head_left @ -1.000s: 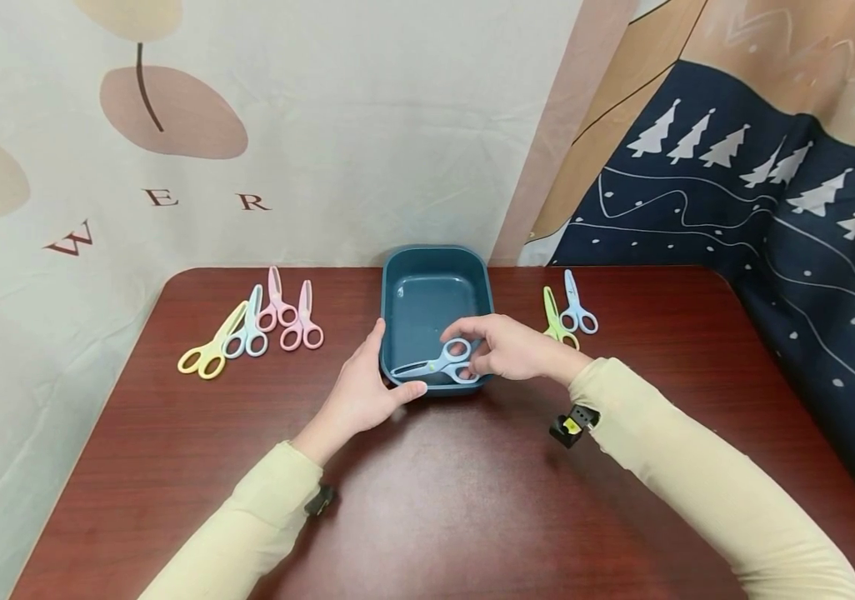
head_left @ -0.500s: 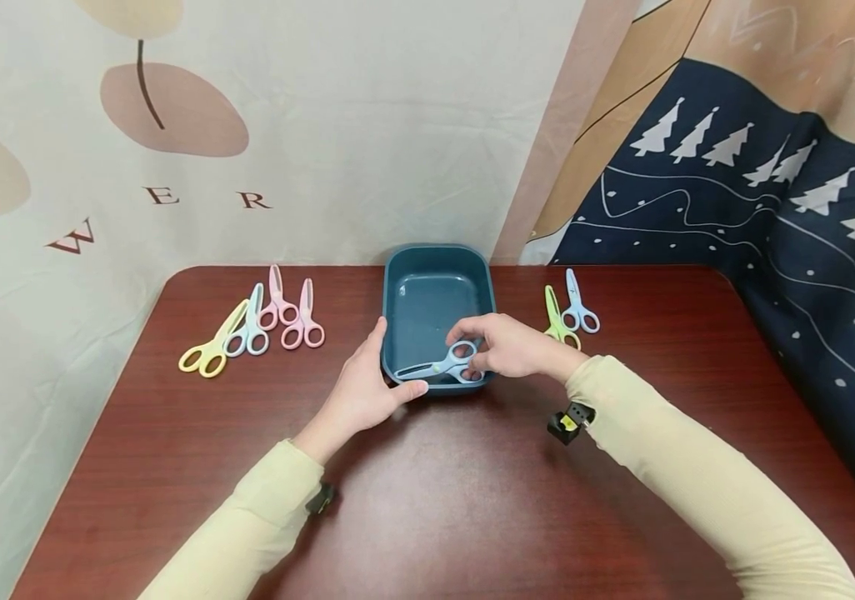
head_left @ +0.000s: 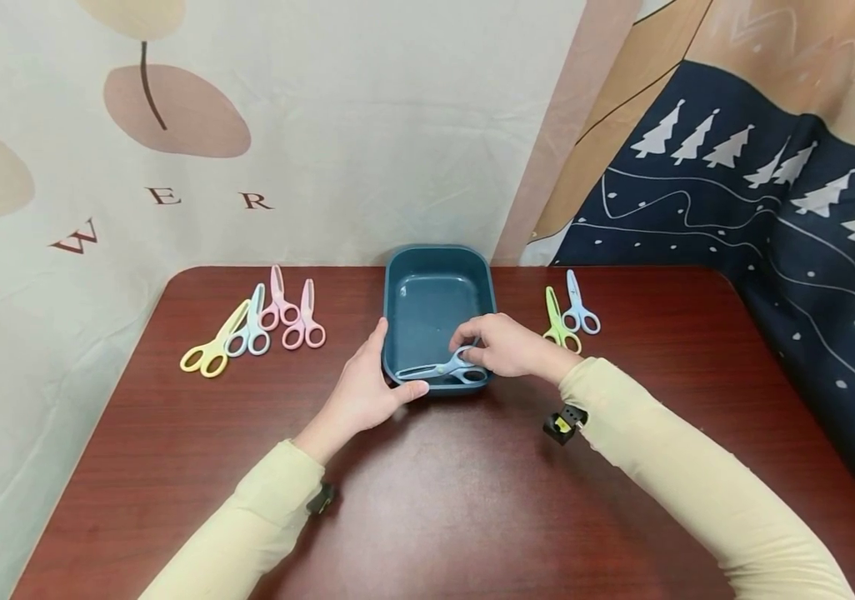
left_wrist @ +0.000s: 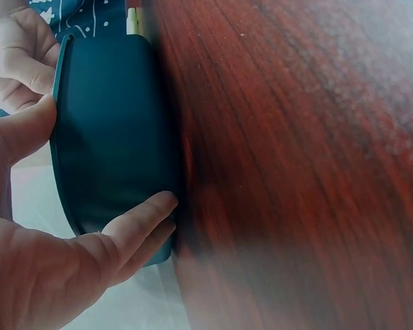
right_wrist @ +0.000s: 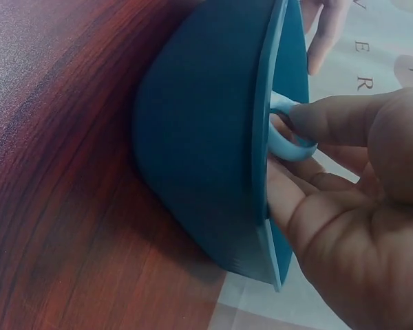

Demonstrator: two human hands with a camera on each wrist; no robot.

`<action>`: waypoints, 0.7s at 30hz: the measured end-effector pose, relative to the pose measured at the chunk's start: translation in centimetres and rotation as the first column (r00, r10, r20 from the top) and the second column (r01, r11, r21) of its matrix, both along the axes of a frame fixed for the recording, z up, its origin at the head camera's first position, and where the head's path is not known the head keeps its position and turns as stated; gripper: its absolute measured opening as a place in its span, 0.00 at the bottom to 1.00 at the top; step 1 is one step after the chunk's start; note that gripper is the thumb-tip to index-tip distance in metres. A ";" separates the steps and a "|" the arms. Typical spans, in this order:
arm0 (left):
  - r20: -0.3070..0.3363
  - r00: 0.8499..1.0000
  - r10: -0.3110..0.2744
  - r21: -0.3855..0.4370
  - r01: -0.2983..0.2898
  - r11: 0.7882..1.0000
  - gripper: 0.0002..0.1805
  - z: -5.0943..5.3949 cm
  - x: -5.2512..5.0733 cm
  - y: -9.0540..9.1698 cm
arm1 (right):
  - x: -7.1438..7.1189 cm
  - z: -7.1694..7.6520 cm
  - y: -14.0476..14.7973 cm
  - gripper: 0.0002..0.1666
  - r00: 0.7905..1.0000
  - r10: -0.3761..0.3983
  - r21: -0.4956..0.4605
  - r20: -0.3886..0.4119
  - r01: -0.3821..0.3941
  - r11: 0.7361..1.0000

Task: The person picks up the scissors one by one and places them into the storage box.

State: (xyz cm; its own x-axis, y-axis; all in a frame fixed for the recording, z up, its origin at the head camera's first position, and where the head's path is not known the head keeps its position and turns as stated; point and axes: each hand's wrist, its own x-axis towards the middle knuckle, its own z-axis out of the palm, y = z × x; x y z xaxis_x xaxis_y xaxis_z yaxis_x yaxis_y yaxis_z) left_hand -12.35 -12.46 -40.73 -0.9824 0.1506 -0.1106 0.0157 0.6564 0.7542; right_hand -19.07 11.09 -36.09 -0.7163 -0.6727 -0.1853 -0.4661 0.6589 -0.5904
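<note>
A dark teal bin [head_left: 438,312] stands at the table's far side. My left hand [head_left: 360,390] rests against its near left corner, thumb along the near rim and straight fingers on the left wall, as the left wrist view also shows. Over the near right rim, my right hand [head_left: 508,346] pinches a handle loop of blue scissors [head_left: 438,369]. The scissors lie low inside the bin's near end, blades pointing left. In the right wrist view, the thumb presses on the blue loop [right_wrist: 292,148], while the bin wall hides the blades.
On the left lie yellow scissors [head_left: 215,343], light blue scissors [head_left: 251,325] and two pink scissors [head_left: 277,304]. Green scissors [head_left: 555,315] and another blue pair [head_left: 578,304] lie right of the bin, near my right forearm. A fabric backdrop [head_left: 337,125] stands behind the table.
My right hand has lowered the blue scissors slightly, and their handle loops have tipped flatter toward the bin floor. The left hand and the bin stay in place.
</note>
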 end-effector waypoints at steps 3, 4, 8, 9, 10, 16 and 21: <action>0.004 1.000 0.000 0.003 0.000 1.000 0.63 0.0 0.0 0.0 | 0.0 -0.1 0.0 0.11 1.000 0.008 -0.002 -0.022 -0.008 1.000; 0.003 1.000 0.000 0.004 0.000 1.000 0.63 -0.1 0.0 0.0 | 0.0 -0.2 -0.1 0.11 1.000 0.012 -0.004 -0.029 -0.012 1.000; -0.003 1.000 0.002 0.004 -0.002 1.000 0.63 -0.1 0.0 0.0 | -0.1 -0.5 -0.2 0.11 0.999 0.021 -0.001 -0.047 -0.021 1.000; -0.006 1.000 0.001 0.004 -0.001 1.000 0.63 -0.1 -0.1 0.0 | -0.1 -0.6 -0.2 0.11 0.998 0.023 0.003 -0.051 -0.023 1.000; -0.007 1.000 0.001 0.005 -0.001 1.000 0.63 -0.2 -0.1 0.0 | 0.0 -0.6 -0.2 0.11 0.998 0.024 0.007 -0.055 -0.023 1.000; 0.001 1.000 0.002 0.003 -0.002 1.000 0.63 -0.1 0.0 0.0 | 0.1 -0.9 -0.4 0.12 0.991 0.064 0.036 -0.116 -0.060 0.998; 0.002 1.000 0.002 0.006 -0.002 1.000 0.63 0.0 0.0 0.1 | 0.4 -1.0 -0.5 0.12 0.986 0.073 0.041 -0.148 -0.067 0.997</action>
State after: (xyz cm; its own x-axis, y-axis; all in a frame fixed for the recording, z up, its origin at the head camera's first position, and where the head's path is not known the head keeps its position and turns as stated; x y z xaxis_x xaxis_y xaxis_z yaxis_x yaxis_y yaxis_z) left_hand -12.38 -12.35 -40.77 -0.9825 0.1489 -0.1118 0.0125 0.6517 0.7584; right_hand -18.66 10.59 -37.05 -0.6891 -0.7170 -0.1049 -0.5930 0.6412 -0.4870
